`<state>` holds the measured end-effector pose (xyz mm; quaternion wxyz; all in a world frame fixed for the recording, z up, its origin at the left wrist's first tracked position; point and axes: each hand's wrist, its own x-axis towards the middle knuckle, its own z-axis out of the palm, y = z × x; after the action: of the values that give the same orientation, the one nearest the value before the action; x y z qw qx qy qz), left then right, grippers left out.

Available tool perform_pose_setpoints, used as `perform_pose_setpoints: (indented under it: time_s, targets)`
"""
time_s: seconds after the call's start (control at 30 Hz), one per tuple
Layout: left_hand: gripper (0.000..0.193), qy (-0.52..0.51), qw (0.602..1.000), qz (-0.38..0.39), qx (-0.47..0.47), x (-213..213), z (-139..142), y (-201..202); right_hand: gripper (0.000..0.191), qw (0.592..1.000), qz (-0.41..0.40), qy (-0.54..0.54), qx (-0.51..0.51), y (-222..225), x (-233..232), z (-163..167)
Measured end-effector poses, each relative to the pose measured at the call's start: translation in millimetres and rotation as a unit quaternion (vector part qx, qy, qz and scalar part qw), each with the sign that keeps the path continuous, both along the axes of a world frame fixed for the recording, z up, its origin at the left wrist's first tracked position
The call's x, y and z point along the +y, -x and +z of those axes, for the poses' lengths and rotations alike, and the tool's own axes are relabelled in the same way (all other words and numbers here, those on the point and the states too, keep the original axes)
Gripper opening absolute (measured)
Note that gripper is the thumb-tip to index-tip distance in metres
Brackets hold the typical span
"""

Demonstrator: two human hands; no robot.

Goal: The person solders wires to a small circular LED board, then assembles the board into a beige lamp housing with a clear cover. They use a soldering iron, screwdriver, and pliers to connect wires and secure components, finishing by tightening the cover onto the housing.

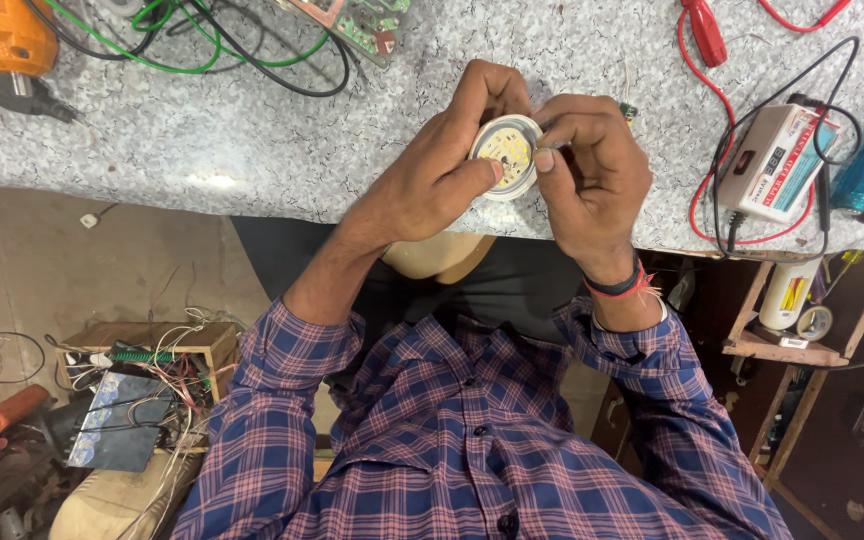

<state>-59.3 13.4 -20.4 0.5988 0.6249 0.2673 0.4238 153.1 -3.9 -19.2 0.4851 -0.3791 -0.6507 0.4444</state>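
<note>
Gripping a round LED lamp module (505,155) at upper centre of the frame, the left hand (442,175) clamps its rim while the right hand (592,170) pinches its right edge above the speckled workbench (252,130).

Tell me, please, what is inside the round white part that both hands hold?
Inside the round white housing sits a pale disc with small yellow squares. The left hand grips one side and the right hand the other, so their fingers cover part of the rim. The underside is hidden.

White round lamp disc (505,152) with yellow dots, grey speckled worktop (252,130), blue-and-pink checked shirt (472,450), orange tool (7,35).
</note>
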Motion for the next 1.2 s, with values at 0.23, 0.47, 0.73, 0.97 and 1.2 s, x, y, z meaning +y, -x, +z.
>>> perform_pose_setpoints:
  time_s: [0.23,0.47,0.73,0.97,1.2]
  targets:
    - [0.037,-0.01,1.0,-0.006,0.003,6,-1,1,0.009,0.999,0.004,-0.028,-0.041,5,3,11]
    - [0.04,0.007,0.999,-0.05,-0.005,13,-17,2,0.018,0.955,0.085,-0.153,-0.24,-1,36,42]
    - [0.063,0.021,0.997,-0.066,-0.029,15,-38,2,0.017,0.934,0.125,-0.193,-0.273,6,46,58]
    - [0.081,0.09,0.993,-0.07,0.003,16,-38,1,0.02,0.915,0.124,-0.257,-0.286,7,46,64]
    - [0.069,0.065,0.995,-0.067,-0.015,15,-32,1,0.019,0.935,0.113,-0.212,-0.26,3,41,62]
